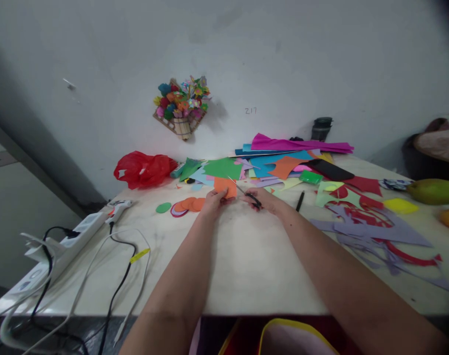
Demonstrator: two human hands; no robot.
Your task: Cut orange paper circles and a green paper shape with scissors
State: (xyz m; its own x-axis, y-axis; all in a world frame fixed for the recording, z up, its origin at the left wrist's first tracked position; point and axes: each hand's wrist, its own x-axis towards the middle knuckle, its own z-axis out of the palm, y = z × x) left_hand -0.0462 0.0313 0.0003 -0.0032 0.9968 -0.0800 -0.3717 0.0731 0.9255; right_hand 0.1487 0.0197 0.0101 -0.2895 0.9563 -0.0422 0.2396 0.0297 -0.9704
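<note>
At frame centre, I see the left hand (213,201) pinching a small orange paper-like sheet (224,185), the right hand (263,198) gripping black-handled metal scissors (254,201). I'd turn the sheet rather than the scissors, keeping the left thumb clear.

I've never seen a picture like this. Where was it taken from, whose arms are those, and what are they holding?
There's no machine here: these are a person's own bare hands, seen by a camera worn on their head, looking forward and down. The left hand holds a piece of orange paper; the right hand holds scissors. On the pale table, a green circle and overlapping orange circles lie to the left, nearer the edge than a red plastic bag. A white power strip is further left. Purple scraps lie on the right.
</note>
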